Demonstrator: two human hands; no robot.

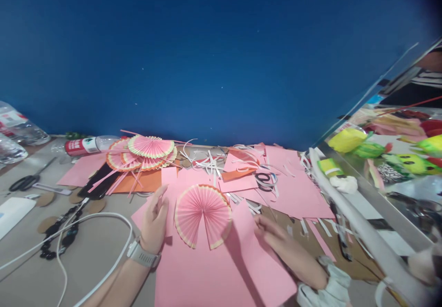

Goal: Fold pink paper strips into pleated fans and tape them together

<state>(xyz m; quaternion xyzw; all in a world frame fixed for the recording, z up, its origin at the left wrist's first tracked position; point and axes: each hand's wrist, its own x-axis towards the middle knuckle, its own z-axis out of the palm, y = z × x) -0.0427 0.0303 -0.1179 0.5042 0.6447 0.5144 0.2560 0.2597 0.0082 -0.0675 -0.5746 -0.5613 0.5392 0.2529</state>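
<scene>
A pleated pink paper fan with cream and orange edging lies spread in a near-full round, with a wedge-shaped gap toward me. Beneath it is a large pink sheet. My left hand, wearing a watch, is closed at the edge of a narrow pink paper strip left of the fan. On the other side, my right hand pinches the right edge of a pink paper piece, which is lifted and casts a shadow on the sheet. Neither hand touches the fan.
Finished paper fans stand at the back left near a bottle. Black scissors and a white cable lie left. More scissors rest among paper scraps. A white rail and a blue partition border the table.
</scene>
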